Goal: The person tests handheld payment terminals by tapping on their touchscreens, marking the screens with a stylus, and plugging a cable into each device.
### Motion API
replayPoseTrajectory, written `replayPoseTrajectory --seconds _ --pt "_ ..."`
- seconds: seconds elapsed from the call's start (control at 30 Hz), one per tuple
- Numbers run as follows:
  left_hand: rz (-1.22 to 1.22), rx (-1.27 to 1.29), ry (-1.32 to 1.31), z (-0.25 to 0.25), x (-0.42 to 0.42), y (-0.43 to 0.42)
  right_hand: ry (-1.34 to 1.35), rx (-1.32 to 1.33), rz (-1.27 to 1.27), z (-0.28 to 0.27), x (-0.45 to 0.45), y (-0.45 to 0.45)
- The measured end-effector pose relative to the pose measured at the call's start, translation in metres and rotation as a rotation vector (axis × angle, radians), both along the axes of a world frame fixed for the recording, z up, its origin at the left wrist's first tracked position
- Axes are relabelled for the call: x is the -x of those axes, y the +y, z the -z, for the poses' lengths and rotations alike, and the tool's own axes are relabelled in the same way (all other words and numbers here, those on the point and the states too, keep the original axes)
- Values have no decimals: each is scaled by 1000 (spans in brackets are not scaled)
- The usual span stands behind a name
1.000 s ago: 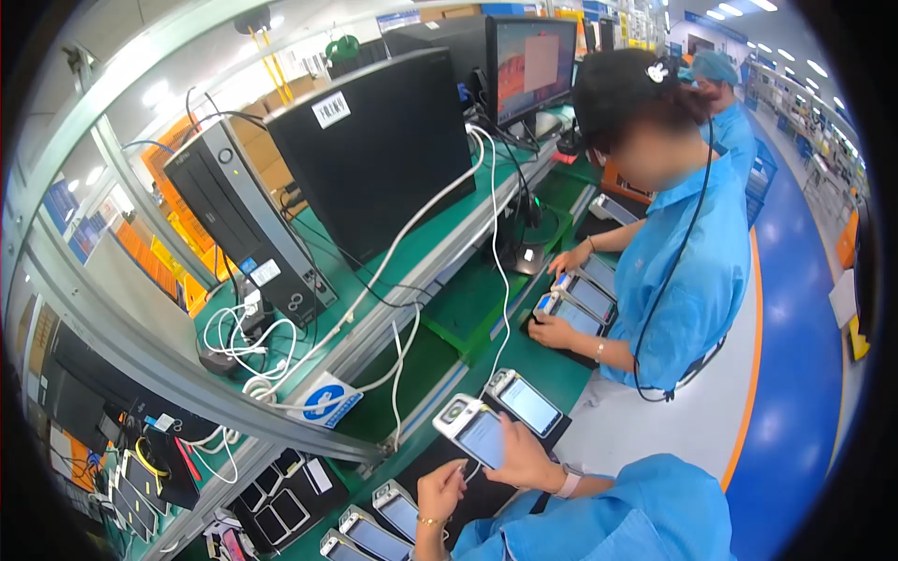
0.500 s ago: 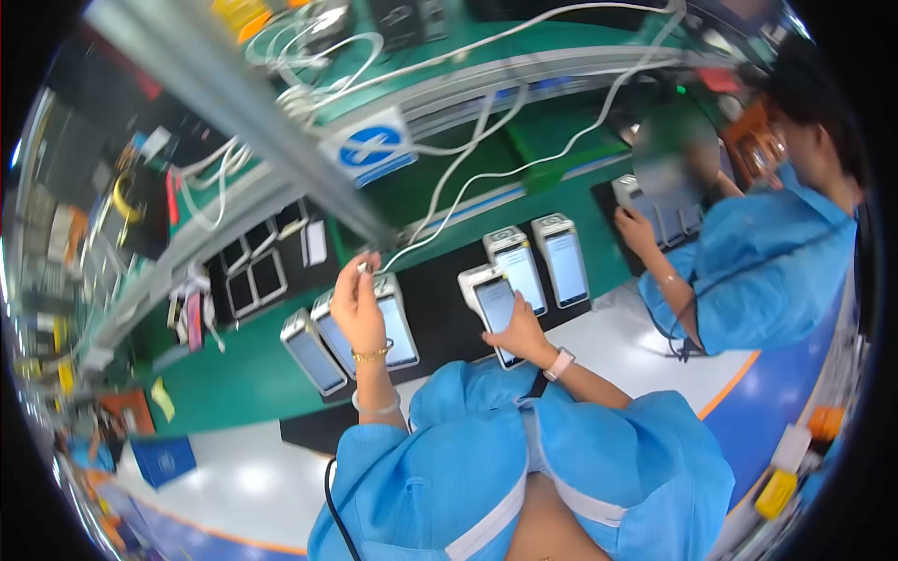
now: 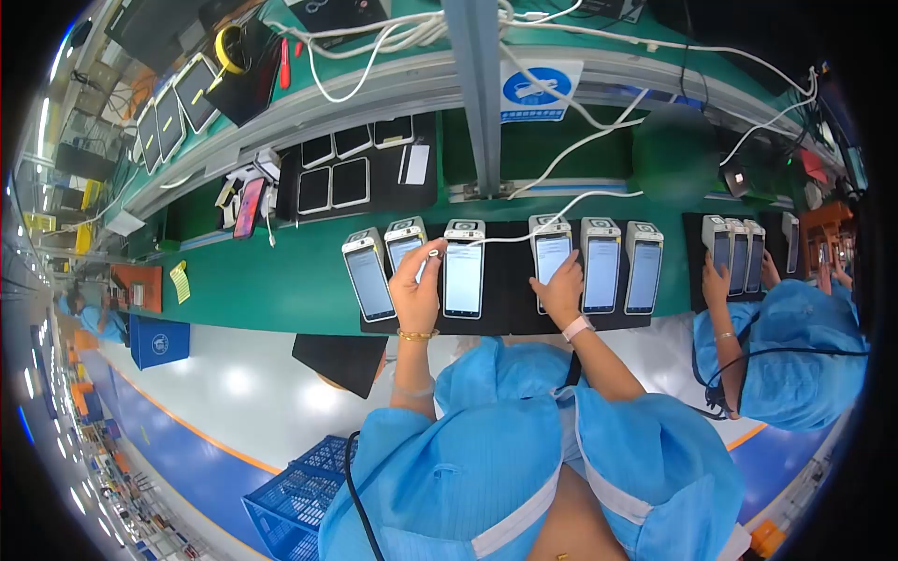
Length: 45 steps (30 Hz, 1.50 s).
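Observation:
My left hand [image 3: 416, 292] is raised in front of the terminals, its fingertips pinched on the plug end of a white cable [image 3: 510, 239]. The cable runs off to the right, across the terminal tops. My right hand [image 3: 562, 294] grips the lower part of a white payment terminal [image 3: 552, 246], thumb at its left edge and fingers over the lit screen. To its right stand two like terminals, one close by [image 3: 601, 271] and one farther out [image 3: 644, 273]. On the left are a lit terminal [image 3: 463, 279], another partly behind my left hand [image 3: 402, 245], and an outer one [image 3: 369, 279].
A metal post [image 3: 474, 103] rises behind the terminals, beside a blue-and-white sign [image 3: 536, 89]. Dark-screened devices [image 3: 351, 181] lie on a black mat at the back left. At right, a co-worker in blue [image 3: 786, 360] handles more terminals [image 3: 718, 241]. A blue crate [image 3: 295, 500] is below left.
The view has turned and levelled. The terminal under my right hand, earlier tilted and in front of its neighbours, is now in line with them. My left hand still pinches the cable end.

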<state>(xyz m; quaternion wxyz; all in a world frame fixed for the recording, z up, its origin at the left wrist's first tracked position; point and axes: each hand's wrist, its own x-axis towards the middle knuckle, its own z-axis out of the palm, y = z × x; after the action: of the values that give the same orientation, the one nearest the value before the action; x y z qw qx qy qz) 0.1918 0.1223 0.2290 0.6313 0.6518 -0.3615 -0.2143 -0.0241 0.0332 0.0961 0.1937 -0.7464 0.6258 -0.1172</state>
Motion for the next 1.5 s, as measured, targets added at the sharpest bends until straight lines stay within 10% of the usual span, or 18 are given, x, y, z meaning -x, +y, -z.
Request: replayPoseTrajectory --seconds 0.1,0.17,0.37,0.57,0.87,0.97,1.1,1.17,1.3,1.5 --pt "7 28 -34 -2 -14 3 101 330 -157 -21 -11 9" --pt "23 42 16 -4 -18 0 -376 102 -398 -10 -28 19" --pt "110 35 -21 -7 -24 -1 -1316 -1229 -36 33 -100 26" --pt "97 87 -149 -14 -32 4 -1404 -1162 117 28 -101 22" --pt "83 134 -197 -12 -37 2 -148 -77 -270 16 -80 44" --pt "101 170 -304 -19 -39 -4 -81 -137 -177 8 -89 49" --pt "-14 186 -570 -33 -44 -15 -302 -252 -255 28 -54 29" --pt "-151 152 -822 -41 -44 -24 -700 -761 -216 -40 -33 29" --pt "-48 92 -1015 -45 -31 -43 -839 -958 -288 -114 36 28" --pt "533 -6 -524 -77 47 -65 -1106 -588 -107 -160 68 4"
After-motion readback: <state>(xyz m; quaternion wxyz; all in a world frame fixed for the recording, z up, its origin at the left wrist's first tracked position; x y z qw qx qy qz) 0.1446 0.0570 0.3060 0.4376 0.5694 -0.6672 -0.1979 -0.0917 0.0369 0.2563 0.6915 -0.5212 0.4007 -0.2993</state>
